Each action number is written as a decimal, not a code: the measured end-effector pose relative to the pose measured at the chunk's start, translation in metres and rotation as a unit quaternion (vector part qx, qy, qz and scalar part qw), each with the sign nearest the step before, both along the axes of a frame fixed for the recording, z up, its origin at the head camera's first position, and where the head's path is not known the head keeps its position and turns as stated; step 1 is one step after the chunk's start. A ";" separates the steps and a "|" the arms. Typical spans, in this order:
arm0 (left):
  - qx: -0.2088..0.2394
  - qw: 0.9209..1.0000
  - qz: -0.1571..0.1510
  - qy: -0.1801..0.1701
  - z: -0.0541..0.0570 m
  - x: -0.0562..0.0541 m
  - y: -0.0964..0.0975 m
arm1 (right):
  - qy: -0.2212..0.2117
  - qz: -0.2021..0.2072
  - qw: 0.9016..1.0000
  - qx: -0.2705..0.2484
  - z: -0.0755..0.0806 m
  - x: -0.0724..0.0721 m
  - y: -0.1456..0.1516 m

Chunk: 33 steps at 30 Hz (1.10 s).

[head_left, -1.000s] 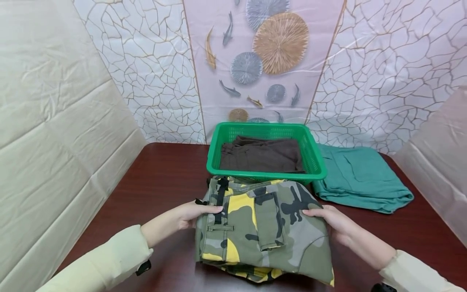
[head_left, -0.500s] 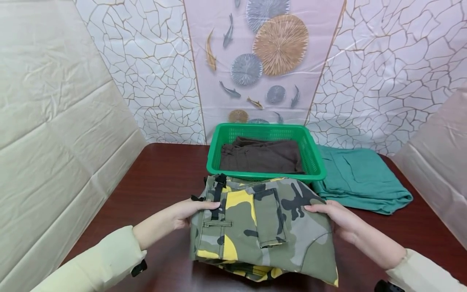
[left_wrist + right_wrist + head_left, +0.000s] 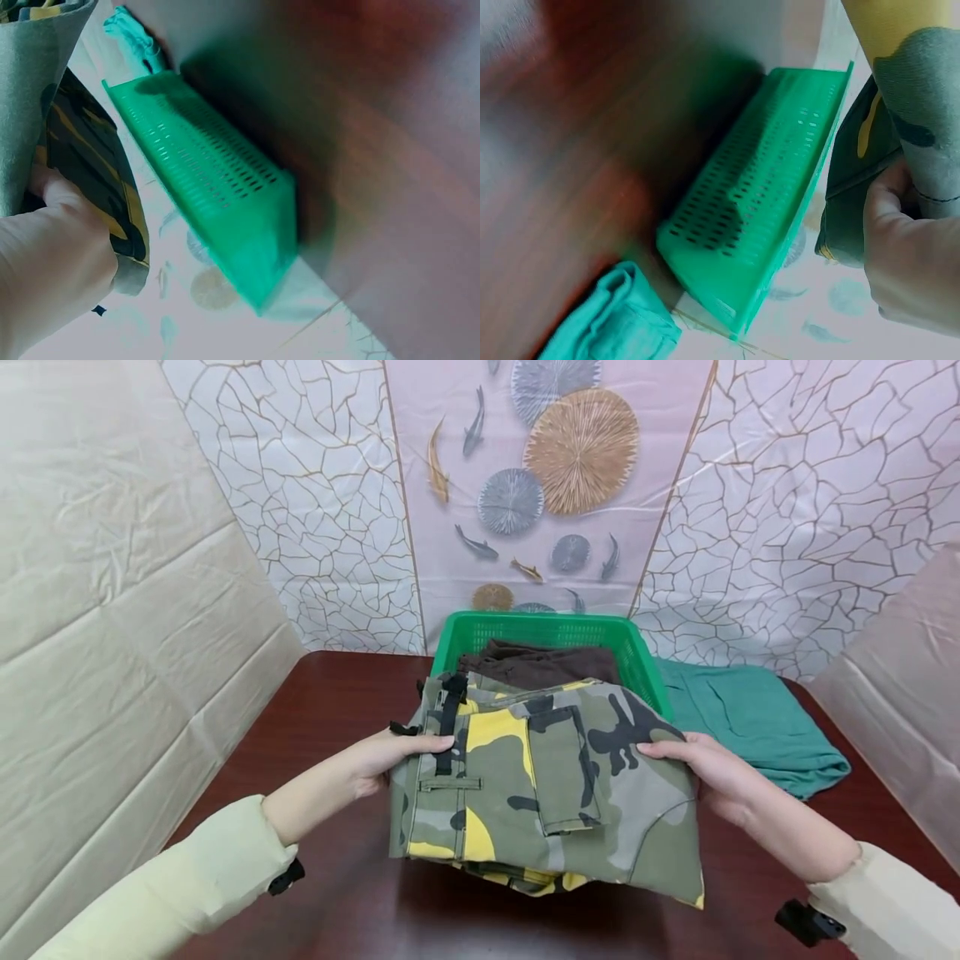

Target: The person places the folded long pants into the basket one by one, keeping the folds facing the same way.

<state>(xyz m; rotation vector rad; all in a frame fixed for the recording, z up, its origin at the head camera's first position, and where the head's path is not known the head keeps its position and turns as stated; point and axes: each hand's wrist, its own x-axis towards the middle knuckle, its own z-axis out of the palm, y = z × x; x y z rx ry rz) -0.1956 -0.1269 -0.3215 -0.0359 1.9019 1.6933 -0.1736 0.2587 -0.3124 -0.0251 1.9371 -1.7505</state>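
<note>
Folded camouflage pants (image 3: 517, 785), in grey, olive, black and yellow with a pocket and black straps, hang above the table between both hands. My left hand (image 3: 386, 758) grips their left side, thumb on top near the strap; its other fingers are hidden underneath. On the right side my right hand (image 3: 716, 770) pinches the cloth the same way, thumb on top. Behind the pants stands a green plastic basket (image 3: 645, 668), its front rim covered by them in the head view. Inside it lies a folded dark brown garment (image 3: 547, 664).
A folded teal garment (image 3: 757, 718) lies on the table right of the basket. The dark red-brown table (image 3: 330, 702) extends to both sides. Patterned cloth (image 3: 337, 510) hangs behind, and pale cloth walls (image 3: 135, 635) flank the table.
Both hands have raised the camouflage pants and moved them forward, so they now overlap the basket's front rim. The basket and teal garment have stayed in place.
</note>
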 end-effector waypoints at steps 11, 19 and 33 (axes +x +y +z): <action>-0.021 0.999 0.027 0.014 0.023 -0.027 0.008 | 0.024 -0.014 1.000 0.011 0.018 -0.026 0.005; -0.005 0.998 0.066 0.013 0.038 -0.056 0.014 | 0.066 0.040 0.996 -0.036 0.021 -0.048 0.011; -0.090 0.991 0.081 0.059 0.065 -0.112 0.036 | 0.092 -0.013 0.995 0.033 0.042 -0.093 0.009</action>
